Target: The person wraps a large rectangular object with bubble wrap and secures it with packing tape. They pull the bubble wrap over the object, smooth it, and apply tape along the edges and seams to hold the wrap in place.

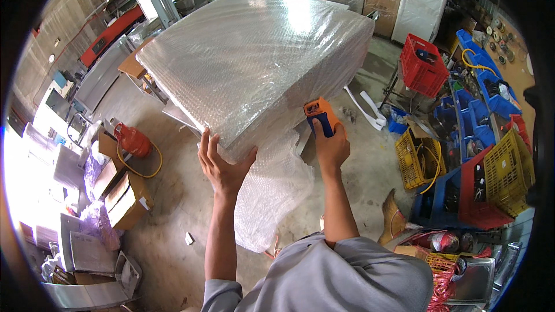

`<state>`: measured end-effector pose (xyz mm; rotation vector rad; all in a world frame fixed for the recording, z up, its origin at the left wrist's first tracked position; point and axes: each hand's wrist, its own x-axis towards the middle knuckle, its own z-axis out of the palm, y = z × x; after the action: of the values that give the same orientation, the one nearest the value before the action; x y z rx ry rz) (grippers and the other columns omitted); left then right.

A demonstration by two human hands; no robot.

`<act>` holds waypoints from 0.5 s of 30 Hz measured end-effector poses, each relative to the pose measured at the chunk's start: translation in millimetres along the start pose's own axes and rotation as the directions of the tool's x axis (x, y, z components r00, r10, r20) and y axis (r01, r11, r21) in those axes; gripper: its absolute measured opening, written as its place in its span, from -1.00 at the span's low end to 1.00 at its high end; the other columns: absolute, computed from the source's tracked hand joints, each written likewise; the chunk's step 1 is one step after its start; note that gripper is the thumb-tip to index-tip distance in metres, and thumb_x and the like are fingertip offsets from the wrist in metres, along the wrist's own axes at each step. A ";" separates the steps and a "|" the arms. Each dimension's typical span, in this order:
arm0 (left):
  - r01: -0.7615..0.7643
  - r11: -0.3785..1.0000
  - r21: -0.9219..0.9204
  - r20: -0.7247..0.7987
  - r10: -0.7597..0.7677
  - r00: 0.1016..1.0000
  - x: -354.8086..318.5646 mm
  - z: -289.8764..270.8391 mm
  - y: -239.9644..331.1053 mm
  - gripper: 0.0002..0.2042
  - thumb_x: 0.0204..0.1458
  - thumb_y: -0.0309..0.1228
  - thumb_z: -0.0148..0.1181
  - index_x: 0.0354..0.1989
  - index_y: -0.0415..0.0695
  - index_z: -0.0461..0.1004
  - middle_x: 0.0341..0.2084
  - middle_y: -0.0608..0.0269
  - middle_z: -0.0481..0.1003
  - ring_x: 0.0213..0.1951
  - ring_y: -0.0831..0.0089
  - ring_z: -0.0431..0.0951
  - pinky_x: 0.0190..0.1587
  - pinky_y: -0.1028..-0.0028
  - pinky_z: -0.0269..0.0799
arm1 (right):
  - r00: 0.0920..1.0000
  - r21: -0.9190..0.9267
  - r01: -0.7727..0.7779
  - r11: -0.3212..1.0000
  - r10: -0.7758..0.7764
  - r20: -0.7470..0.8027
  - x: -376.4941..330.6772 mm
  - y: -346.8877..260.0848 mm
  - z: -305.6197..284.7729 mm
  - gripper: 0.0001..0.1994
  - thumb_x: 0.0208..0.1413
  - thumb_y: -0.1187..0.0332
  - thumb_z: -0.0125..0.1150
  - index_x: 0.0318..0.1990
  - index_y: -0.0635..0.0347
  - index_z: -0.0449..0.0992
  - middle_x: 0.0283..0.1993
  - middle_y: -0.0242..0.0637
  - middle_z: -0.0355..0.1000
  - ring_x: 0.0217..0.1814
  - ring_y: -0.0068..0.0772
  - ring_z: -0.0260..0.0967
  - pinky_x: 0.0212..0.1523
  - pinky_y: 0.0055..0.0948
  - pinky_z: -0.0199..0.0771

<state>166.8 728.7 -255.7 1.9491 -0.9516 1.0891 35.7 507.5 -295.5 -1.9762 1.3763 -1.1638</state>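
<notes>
A large boxy item wrapped in clear bubble wrap [248, 52] fills the middle of the view, its near corner pointing toward me. My left hand [222, 164] is spread at that corner, fingertips against the wrap and thumb apart. A loose sheet of bubble wrap [269, 196] hangs from the near side down toward the floor. To the right, my right hand [332, 147] grips an orange and blue hand-held tool [325, 114] beside the wrapped side. Its exact kind is unclear; it has a boxy orange body and a dark blue part under my thumb.
A red gas cylinder [134, 140] with a yellow hose stands on the left, near cardboard boxes [128, 199]. On the right are a red crate [424, 66], a yellow basket [417, 162], blue bins [471, 115] and a broom head [393, 219]. White strips [367, 110] lie beyond my right hand.
</notes>
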 end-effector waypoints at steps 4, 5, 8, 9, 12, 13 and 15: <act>0.005 1.000 -0.012 -0.004 -0.005 1.000 1.3 3.5 4.5 0.01 -0.37 -0.19 0.70 0.30 -0.05 0.15 0.31 -0.12 0.27 0.29 -0.08 0.33 0.27 -0.02 0.31 | 0.928 0.172 -0.222 0.960 0.262 -0.264 21.4 34.9 14.2 -0.38 0.08 -0.27 0.34 -0.34 0.26 0.58 -0.45 -0.08 0.58 -0.36 0.05 0.59 -0.29 -0.09 0.54; 0.010 1.000 -0.009 -0.004 -0.010 1.000 -2.6 2.5 1.9 0.02 -0.37 -0.18 0.70 0.30 -0.05 0.15 0.32 -0.12 0.26 0.29 -0.08 0.33 0.27 -0.02 0.30 | 0.929 0.125 -0.239 0.963 0.264 -0.259 30.2 41.8 -1.9 -0.37 0.09 -0.27 0.34 -0.35 0.28 0.60 -0.45 -0.09 0.58 -0.36 0.02 0.59 -0.29 -0.10 0.53; 0.002 1.000 -0.015 -0.023 -0.003 1.000 -6.3 3.8 -6.4 0.04 -0.39 -0.17 0.71 0.31 -0.04 0.15 0.33 -0.11 0.25 0.30 -0.07 0.31 0.28 -0.02 0.29 | 0.945 0.287 -0.133 0.949 0.209 -0.253 41.6 71.1 -40.6 -0.46 0.15 -0.14 0.36 -0.36 0.30 0.58 -0.42 -0.10 0.59 -0.37 -0.11 0.59 -0.30 -0.20 0.55; -0.002 1.000 -0.013 -0.036 0.001 0.999 -6.3 4.9 -8.8 0.04 -0.40 -0.17 0.71 0.32 -0.04 0.14 0.33 -0.11 0.25 0.31 -0.07 0.30 0.28 -0.02 0.29 | 0.950 0.355 -0.166 0.920 0.245 -0.191 39.4 71.4 -47.1 -0.48 0.17 -0.09 0.38 -0.33 0.32 0.57 -0.41 -0.14 0.59 -0.36 -0.17 0.59 -0.29 -0.23 0.55; -0.007 1.000 -0.020 -0.039 0.007 0.999 -4.7 7.2 -7.1 0.06 -0.42 -0.16 0.71 0.33 -0.03 0.14 0.33 -0.10 0.25 0.32 -0.07 0.29 0.28 -0.01 0.28 | 0.930 0.625 -0.062 0.778 0.272 -0.247 40.3 74.3 -24.0 -0.53 0.19 0.02 0.40 -0.20 0.38 0.53 -0.30 -0.16 0.58 -0.26 -0.27 0.57 -0.21 -0.28 0.55; -0.002 1.000 -0.014 -0.029 0.002 1.000 -6.7 6.6 -8.3 0.07 -0.42 -0.16 0.71 0.33 -0.03 0.14 0.33 -0.10 0.25 0.32 -0.07 0.28 0.28 -0.01 0.29 | 0.934 0.626 0.014 0.780 0.214 -0.286 39.1 58.3 -13.5 -0.49 0.22 0.10 0.39 0.02 0.44 0.42 -0.09 -0.07 0.54 -0.08 -0.21 0.55 -0.06 -0.27 0.53; 0.014 1.000 -0.027 -0.019 -0.015 1.000 -2.5 3.3 -3.6 0.04 -0.40 -0.17 0.70 0.32 -0.03 0.15 0.33 -0.10 0.25 0.32 -0.08 0.28 0.29 -0.01 0.28 | 0.901 0.644 0.161 0.748 0.155 -0.405 49.4 23.0 21.1 -0.43 0.26 0.16 0.35 0.18 0.46 0.30 0.05 0.04 0.47 0.03 -0.10 0.51 0.04 -0.24 0.49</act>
<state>170.2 728.4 -260.1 1.9176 -0.9359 1.0797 48.3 451.4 -305.6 -1.2343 0.9174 -1.8685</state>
